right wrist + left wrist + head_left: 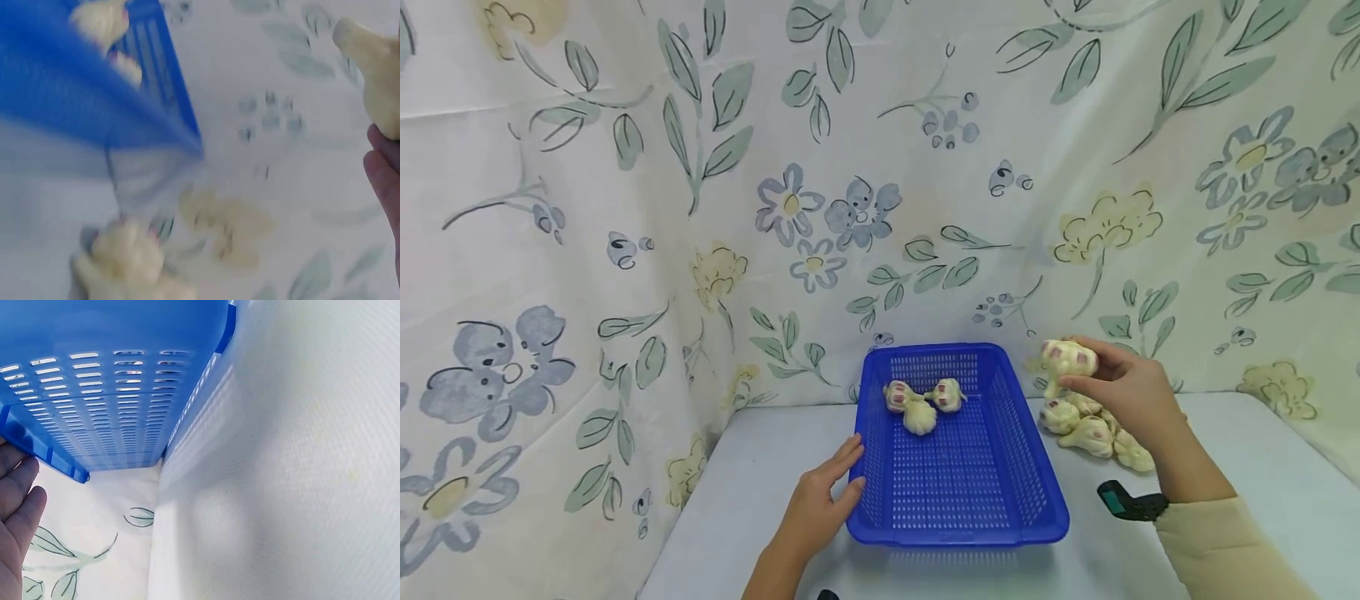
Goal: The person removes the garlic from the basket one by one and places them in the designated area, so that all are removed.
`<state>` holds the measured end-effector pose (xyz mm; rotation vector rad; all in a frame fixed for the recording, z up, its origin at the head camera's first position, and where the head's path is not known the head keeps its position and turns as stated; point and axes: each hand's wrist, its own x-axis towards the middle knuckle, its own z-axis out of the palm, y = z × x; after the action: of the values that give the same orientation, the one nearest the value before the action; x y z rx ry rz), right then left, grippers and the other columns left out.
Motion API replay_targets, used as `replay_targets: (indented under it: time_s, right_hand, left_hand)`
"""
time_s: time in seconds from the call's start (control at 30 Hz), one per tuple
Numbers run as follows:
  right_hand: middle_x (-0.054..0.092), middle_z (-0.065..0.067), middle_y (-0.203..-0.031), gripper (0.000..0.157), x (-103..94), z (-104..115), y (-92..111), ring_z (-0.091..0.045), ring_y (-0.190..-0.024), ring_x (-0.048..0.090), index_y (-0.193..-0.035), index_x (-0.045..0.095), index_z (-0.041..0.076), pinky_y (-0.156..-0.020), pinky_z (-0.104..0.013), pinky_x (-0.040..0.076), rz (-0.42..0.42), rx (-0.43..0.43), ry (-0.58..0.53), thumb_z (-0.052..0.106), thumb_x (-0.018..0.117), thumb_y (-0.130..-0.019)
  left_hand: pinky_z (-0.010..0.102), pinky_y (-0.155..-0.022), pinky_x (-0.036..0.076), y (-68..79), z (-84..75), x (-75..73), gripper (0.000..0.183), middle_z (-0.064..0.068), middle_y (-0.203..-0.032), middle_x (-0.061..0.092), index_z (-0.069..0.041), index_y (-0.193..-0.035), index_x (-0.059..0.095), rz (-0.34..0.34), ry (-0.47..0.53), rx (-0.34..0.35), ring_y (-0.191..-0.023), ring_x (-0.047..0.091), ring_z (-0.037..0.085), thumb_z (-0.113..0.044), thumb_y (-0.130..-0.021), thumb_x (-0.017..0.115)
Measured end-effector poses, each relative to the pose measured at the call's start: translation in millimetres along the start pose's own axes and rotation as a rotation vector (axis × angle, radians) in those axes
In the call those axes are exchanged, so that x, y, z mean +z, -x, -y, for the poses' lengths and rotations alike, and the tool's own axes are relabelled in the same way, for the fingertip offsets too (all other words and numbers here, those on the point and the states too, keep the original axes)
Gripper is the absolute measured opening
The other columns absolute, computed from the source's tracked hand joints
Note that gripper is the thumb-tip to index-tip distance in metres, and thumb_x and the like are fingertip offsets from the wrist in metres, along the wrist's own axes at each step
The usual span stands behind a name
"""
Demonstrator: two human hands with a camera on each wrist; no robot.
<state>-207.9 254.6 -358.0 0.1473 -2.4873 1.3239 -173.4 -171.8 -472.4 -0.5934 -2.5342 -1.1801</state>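
Observation:
My right hand [1123, 383] pinches a garlic bulb [1070, 358] between thumb and fingers, held above a pile of garlic bulbs [1090, 437] to the right of the basket. In the right wrist view the held bulb [384, 75] shows its pale stem, with part of it cut off by the frame edge. A blue plastic basket [951, 492] stands in the middle of the table, with three garlic bulbs [920, 417] grouped in its far left part. My left hand [818, 504] rests its fingertips against the basket's left rim, fingers fairly straight.
A white table [737, 483] lies under everything. Behind and to the left hangs a floral cloth [700, 208]. A dark strapped device [1131, 502] is worn on the right wrist, close to the basket's right side.

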Motion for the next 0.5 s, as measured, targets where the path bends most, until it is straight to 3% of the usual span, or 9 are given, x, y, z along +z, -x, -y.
replay_targets:
  time_s: [0.13, 0.2, 0.3, 0.43, 0.5]
  right_hand:
    - [0.064, -0.004, -0.131, 0.073, -21.2, -31.6, 11.7, 0.019, -0.091, 0.052, -0.146, 0.05, 0.021, -0.067, -0.007, 0.051, -0.087, 0.132, 0.002, 0.048, 0.074, -0.083]
    - [0.057, 0.003, -0.141, 0.075, -30.1, -48.5, 18.0, 0.022, -0.092, 0.048, -0.148, 0.047, 0.024, -0.067, -0.003, 0.048, -0.116, 0.216, -0.024, 0.049, 0.074, -0.083]
    - [0.062, 0.02, -0.128, 0.075, -40.7, -72.5, 26.6, 0.021, -0.091, 0.047, -0.149, 0.044, 0.025, -0.066, 0.0, 0.045, -0.158, 0.312, -0.125, 0.045, 0.074, -0.084]
    - [0.057, 0.033, -0.104, 0.074, -49.8, -99.7, 33.3, 0.018, -0.094, 0.052, -0.148, 0.046, 0.021, -0.073, 0.002, 0.046, -0.244, 0.383, -0.377, 0.032, 0.079, -0.083]
    - [0.06, 0.025, -0.12, 0.077, -51.5, -110.1, 34.6, 0.014, -0.109, 0.052, -0.149, 0.044, 0.021, -0.092, -0.004, 0.044, -0.281, 0.452, -0.409, 0.035, 0.08, -0.081]
  left_hand:
    - [0.039, -0.108, 0.043, -0.1, 0.6, 0.0, 0.044, -0.007, -0.15, 0.046, -0.011, -0.138, 0.058, -0.002, -0.001, -0.001, -0.137, 0.042, 0.007, -0.02, -0.094, 0.063]
    - [0.039, -0.108, 0.043, 0.1, 1.0, 0.0, 0.045, -0.007, -0.15, 0.046, -0.012, -0.138, 0.058, 0.0, -0.003, -0.001, -0.137, 0.042, 0.007, -0.02, -0.094, 0.063]
    - [0.039, -0.108, 0.044, 0.3, 1.8, -0.3, 0.045, -0.007, -0.15, 0.046, -0.011, -0.138, 0.058, -0.006, -0.003, 0.005, -0.137, 0.043, 0.006, -0.019, -0.094, 0.063]
    - [0.039, -0.108, 0.044, -1.4, 3.4, -0.9, 0.044, -0.007, -0.15, 0.046, -0.01, -0.137, 0.058, -0.025, -0.014, 0.03, -0.136, 0.043, 0.006, -0.019, -0.094, 0.063]
    - [0.039, -0.107, 0.044, -2.5, 4.1, -1.2, 0.044, -0.006, -0.15, 0.046, -0.009, -0.137, 0.058, -0.035, -0.02, 0.043, -0.136, 0.043, 0.006, -0.018, -0.094, 0.063]
